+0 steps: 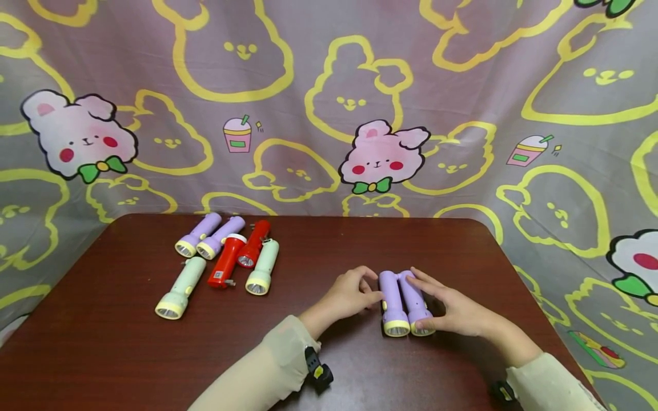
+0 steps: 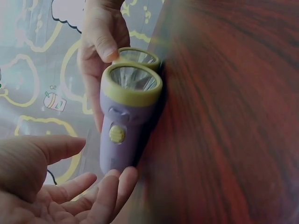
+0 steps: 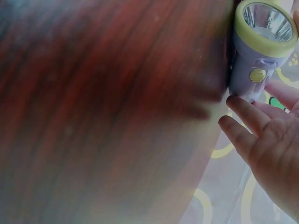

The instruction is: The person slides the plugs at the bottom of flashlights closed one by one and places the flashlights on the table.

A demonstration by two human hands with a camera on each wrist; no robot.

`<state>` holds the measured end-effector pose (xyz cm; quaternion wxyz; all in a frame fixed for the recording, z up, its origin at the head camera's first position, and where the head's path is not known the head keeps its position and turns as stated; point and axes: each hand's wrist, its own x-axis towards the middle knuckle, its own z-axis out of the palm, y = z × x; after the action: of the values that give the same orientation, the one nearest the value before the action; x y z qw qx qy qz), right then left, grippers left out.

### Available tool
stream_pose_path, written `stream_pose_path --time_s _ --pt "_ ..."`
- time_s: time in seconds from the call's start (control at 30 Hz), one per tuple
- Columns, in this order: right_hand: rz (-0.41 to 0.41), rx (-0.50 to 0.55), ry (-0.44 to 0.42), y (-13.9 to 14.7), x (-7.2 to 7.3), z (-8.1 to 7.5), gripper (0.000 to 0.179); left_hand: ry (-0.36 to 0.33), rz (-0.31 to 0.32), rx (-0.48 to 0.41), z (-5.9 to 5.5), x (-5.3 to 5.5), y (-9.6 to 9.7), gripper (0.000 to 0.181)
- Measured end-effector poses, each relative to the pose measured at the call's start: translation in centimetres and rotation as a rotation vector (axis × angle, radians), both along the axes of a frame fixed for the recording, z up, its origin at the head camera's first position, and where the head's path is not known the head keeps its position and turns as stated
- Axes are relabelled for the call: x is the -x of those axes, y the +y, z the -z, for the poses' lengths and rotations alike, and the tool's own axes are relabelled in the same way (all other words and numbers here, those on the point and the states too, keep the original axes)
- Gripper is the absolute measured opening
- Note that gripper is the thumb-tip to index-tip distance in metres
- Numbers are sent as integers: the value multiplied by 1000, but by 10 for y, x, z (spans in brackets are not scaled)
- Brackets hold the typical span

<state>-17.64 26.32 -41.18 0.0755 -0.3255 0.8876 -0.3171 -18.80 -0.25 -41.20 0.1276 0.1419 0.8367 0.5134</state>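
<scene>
Two purple flashlights with yellow rims lie side by side on the table, lenses toward me: a left flashlight (image 1: 393, 302) and a right flashlight (image 1: 414, 299). My left hand (image 1: 354, 294) is beside the left one. In the left wrist view, its fingertips are at the tail and its thumb stands apart. My right hand (image 1: 457, 308) holds the right flashlight, thumb at the yellow rim and fingers toward the tail. In the left wrist view, the left flashlight (image 2: 126, 105) partly hides the other. The right wrist view shows a purple flashlight (image 3: 254, 79) beyond the spread fingers.
At the table's left are two more purple flashlights (image 1: 197, 231), two red flashlights (image 1: 228, 257) and two pale green flashlights (image 1: 187, 277), several of them close together. A patterned cloth (image 1: 308, 114) hangs behind the brown table (image 1: 205, 354).
</scene>
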Motion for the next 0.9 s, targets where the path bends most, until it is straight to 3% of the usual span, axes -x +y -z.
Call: stream_pose_path --time_s 0.37,0.9 --pt "19 -32 -16 1 1 0 85 104 -88 84 -12 5 -34 30" --pt "23 -30 -27 1 0 -1 85 190 -230 168 -26 9 -80 22"
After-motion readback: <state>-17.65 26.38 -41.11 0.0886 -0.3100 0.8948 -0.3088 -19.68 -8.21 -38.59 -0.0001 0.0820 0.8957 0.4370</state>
